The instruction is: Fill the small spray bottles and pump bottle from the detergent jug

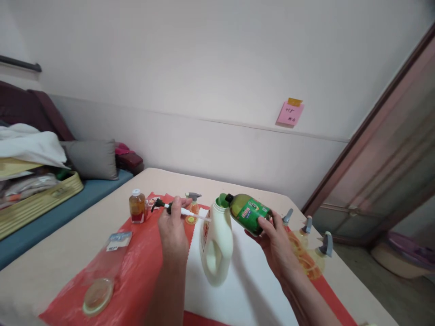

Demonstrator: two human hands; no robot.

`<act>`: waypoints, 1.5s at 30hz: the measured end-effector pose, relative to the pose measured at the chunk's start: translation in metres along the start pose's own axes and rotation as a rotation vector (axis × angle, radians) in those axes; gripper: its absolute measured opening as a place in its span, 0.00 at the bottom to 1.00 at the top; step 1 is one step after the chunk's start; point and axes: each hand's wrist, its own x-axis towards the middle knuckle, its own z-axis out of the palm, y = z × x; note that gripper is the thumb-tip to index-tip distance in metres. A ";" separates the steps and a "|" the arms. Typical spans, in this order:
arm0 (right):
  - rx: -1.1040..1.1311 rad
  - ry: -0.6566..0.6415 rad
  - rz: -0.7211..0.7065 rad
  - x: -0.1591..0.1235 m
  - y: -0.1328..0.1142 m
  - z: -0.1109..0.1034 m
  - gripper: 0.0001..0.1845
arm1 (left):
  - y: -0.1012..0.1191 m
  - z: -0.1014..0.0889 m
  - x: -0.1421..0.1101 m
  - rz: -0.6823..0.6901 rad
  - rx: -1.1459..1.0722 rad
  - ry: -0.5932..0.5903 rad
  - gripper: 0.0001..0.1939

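Observation:
My left hand (pixel 174 226) is closed around a pump dispenser head (pixel 170 207) with a black spout and a long white tube pointing right. In my right hand (pixel 273 237) is a green labelled bottle (pixel 249 212), tipped so its black neck points left. That neck is at the mouth of a large cream-white jug (pixel 220 240), where a green funnel-like piece (pixel 222 200) shows. I cannot make out any flowing liquid. The jug, with a side handle, stands on a white sheet (pixel 261 290), and the tube's tip overlaps it in view.
Red plastic sheeting (pixel 142 271) lies under the white sheet on a pale table (pixel 44 276). At left are an amber bottle (pixel 137 208), a clear packet (pixel 112 253) and a round lid (pixel 98 296). A spray bottle (pixel 193 206) stands behind; several others (pixel 314 256) stand right.

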 end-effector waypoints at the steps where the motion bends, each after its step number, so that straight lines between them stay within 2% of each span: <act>1: -0.043 -0.001 -0.002 0.002 -0.002 0.000 0.29 | 0.002 -0.001 0.000 -0.001 -0.004 0.000 0.20; 6: -0.321 0.030 -0.059 0.011 -0.009 0.002 0.35 | 0.008 -0.005 0.003 -0.018 -0.019 0.003 0.19; 11: -0.698 0.041 -0.163 0.011 -0.025 0.012 0.39 | 0.011 -0.007 0.006 -0.024 -0.034 0.021 0.19; 16: -1.095 -0.034 -0.273 0.011 -0.047 0.030 0.43 | 0.013 -0.010 0.008 -0.018 -0.060 0.018 0.18; 19: -1.270 -0.123 -0.277 0.019 -0.063 0.042 0.44 | 0.015 -0.012 0.009 -0.011 -0.056 0.025 0.19; 24: -1.343 -0.285 -0.225 0.051 -0.092 0.061 0.43 | 0.017 -0.013 0.012 -0.021 -0.050 0.056 0.19; 30: -1.157 -0.311 -0.069 0.085 -0.112 0.080 0.34 | 0.018 -0.017 0.015 -0.019 -0.069 0.050 0.18; 33: -1.129 -0.301 -0.047 0.089 -0.115 0.092 0.32 | 0.019 -0.019 0.017 -0.017 -0.067 0.046 0.18; 38: -1.279 -0.306 -0.080 0.085 -0.118 0.107 0.35 | 0.021 -0.021 0.017 -0.013 -0.061 0.044 0.18; 45: -1.445 -0.305 -0.188 0.084 -0.111 0.098 0.41 | 0.020 -0.022 0.014 -0.002 -0.035 0.013 0.18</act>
